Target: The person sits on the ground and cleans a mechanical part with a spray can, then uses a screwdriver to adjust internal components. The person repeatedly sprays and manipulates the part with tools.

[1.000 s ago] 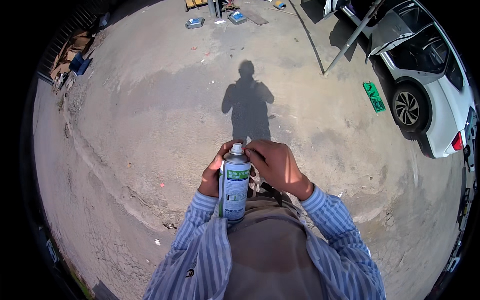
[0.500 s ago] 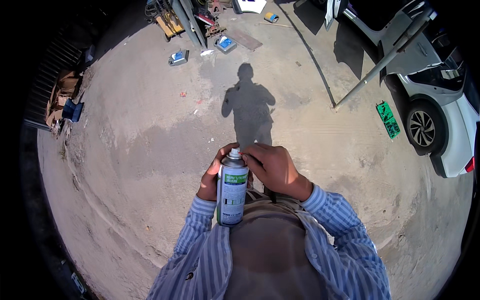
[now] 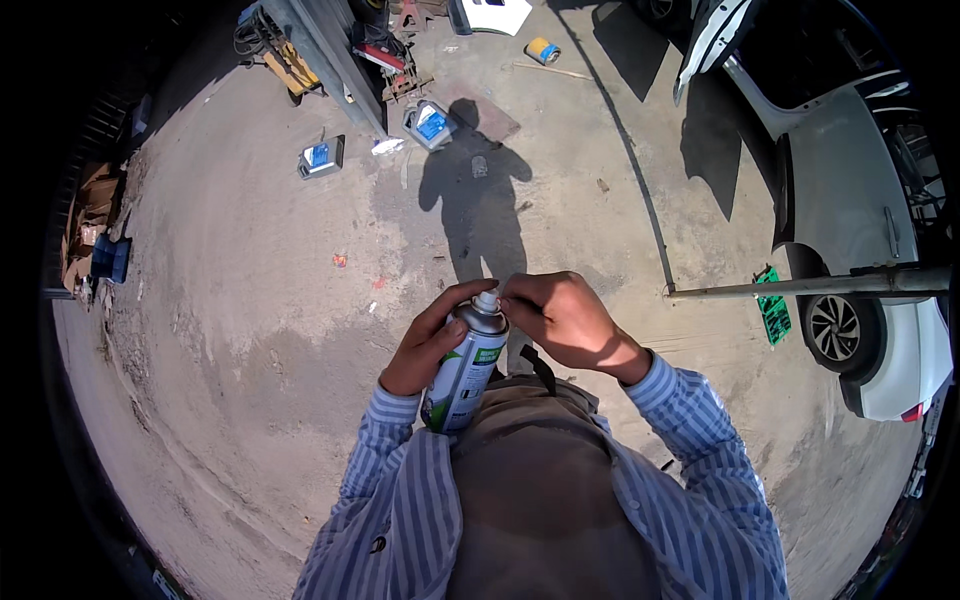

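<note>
A white spray can (image 3: 468, 375) with a green label band and white nozzle stands tilted slightly right in front of my body. My left hand (image 3: 430, 340) is wrapped round its upper part, index finger reaching up beside the nozzle (image 3: 487, 300). My right hand (image 3: 565, 320) is pinched at the nozzle's right side, thumb and bent index finger together; whatever lies between those fingertips is too small to make out.
A white car (image 3: 845, 175) with open doors stands right, behind a metal pole (image 3: 900, 282), beside a green case (image 3: 772, 318). Metal posts (image 3: 340, 70), grey jugs (image 3: 321, 158) and wheeled equipment (image 3: 292, 68) are ahead. Cardboard (image 3: 95, 200) lies left on the concrete ground (image 3: 240, 320).
The view has moved toward the posts and jugs, which appear larger and lower. The can has turned and tilted, its top shifting right. My right hand stays pinched at the nozzle.
</note>
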{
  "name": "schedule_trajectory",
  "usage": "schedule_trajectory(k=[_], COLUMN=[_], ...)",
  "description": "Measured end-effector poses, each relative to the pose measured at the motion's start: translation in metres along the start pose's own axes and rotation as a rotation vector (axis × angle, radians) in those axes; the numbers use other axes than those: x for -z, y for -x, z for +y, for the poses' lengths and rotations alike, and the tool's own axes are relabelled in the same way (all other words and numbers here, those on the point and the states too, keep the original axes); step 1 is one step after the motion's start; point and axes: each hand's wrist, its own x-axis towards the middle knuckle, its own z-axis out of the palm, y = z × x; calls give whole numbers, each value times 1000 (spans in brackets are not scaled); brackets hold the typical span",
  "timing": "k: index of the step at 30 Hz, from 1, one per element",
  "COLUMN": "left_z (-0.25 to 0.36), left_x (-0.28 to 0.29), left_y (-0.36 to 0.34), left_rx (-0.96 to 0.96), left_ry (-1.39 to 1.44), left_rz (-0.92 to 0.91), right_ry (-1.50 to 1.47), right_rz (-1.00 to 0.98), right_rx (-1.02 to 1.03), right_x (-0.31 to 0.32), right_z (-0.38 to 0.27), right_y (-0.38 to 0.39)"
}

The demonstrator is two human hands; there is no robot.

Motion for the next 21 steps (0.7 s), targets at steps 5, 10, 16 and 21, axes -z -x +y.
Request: schedule_trajectory(k=[5, 10, 16, 21], left_z=[54, 44, 17, 45], left_x=[73, 119, 130, 147], left_y=[-193, -370, -610, -790], left_rx=[139, 101, 38, 162], left_ry=[-28, -50, -246, -192], left_rz=[-222, -316, -311, -291], right_ry=[-346, -1041, -823, -132], right_rz=[40, 11, 56, 134], right_rx=[-106, -442, -561, -290], right_x=[92, 169, 299, 428], right_z=[73, 169, 309, 358], right_y=[-139, -247, -370, -490])
